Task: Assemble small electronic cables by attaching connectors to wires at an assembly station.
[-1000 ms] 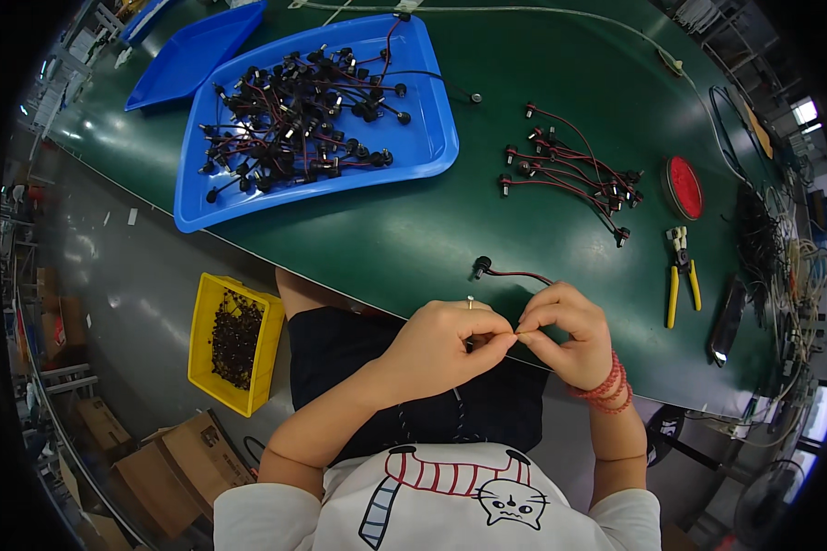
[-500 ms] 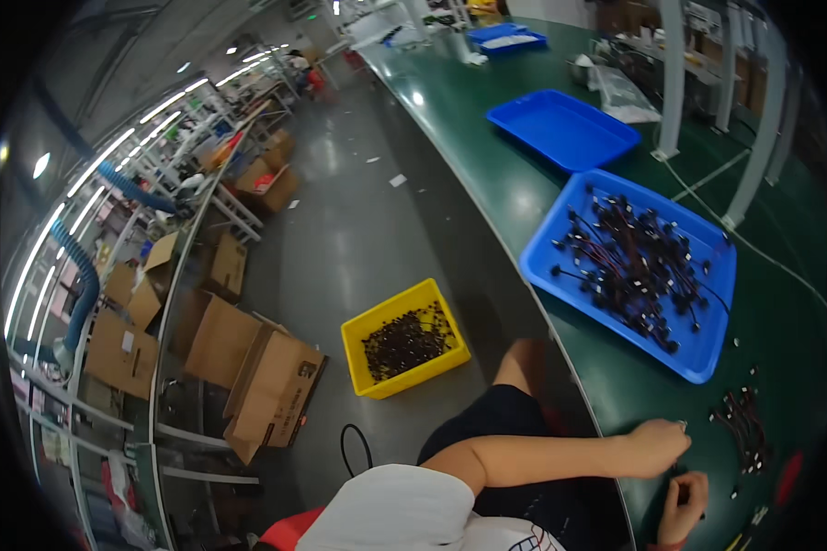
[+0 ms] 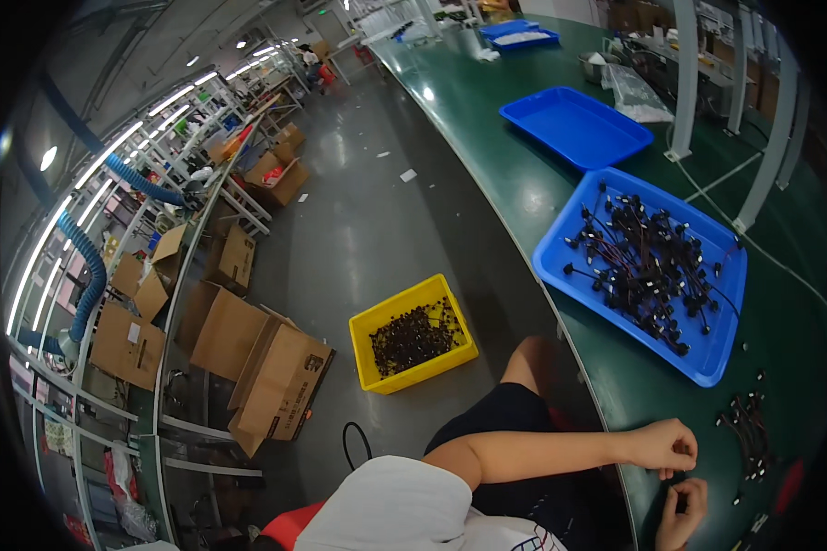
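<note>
My left hand (image 3: 663, 446) is over the green bench top, its fingers pinched together around something too small to make out. Just below it, my right hand (image 3: 685, 516) has its thumb and fingers curled in, and what they hold is hidden. A dark bit shows between the two hands, too small to name. To the right of them lies a small bunch of short black-and-red cables (image 3: 750, 435) with little connectors. Beyond my hands, a blue tray (image 3: 553, 261) holds a tangled heap of similar dark cables (image 3: 648, 266).
A second blue tray (image 3: 574, 124) stands farther along the green bench (image 3: 487, 138). Grey metal posts (image 3: 685, 83) rise from the bench. On the floor to the left is a yellow bin (image 3: 423, 372) of dark small parts, with open cardboard boxes (image 3: 289, 386) beside a rack.
My left hand's fingers have turned downward, nearer the right hand, which has shifted slightly. The view has swung a little, so the trays and bin appear farther right.
</note>
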Available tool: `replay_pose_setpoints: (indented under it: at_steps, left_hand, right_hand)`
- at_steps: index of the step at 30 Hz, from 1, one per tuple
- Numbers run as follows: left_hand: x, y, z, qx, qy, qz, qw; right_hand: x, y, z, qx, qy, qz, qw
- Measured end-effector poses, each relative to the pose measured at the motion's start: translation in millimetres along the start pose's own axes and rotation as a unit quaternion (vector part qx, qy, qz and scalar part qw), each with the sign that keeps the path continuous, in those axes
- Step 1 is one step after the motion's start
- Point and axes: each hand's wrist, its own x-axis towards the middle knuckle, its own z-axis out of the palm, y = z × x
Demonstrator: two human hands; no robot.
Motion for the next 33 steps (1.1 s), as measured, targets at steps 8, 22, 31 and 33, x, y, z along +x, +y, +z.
replay_pose_setpoints:
  at_steps: [8,22,31,33]
  left_hand:
    - [-14,-2,-25,0.012,0.066,-0.035,0.997]
    - [-12,3,-19,-0.082,0.037,-0.074,0.993]
    - [-11,2,-25,-0.084,0.039,-0.058,0.994]
    - [-11,1,-25,-0.085,0.040,-0.055,0.994]
  right_hand:
    - [31,-10,16,0.069,0.038,0.009,0.997]
    - [30,-24,16,-0.033,0.119,-0.048,0.991]
    - [40,-31,24,-0.104,0.153,-0.087,0.979]
    - [41,-32,26,-0.107,0.152,-0.089,0.979]
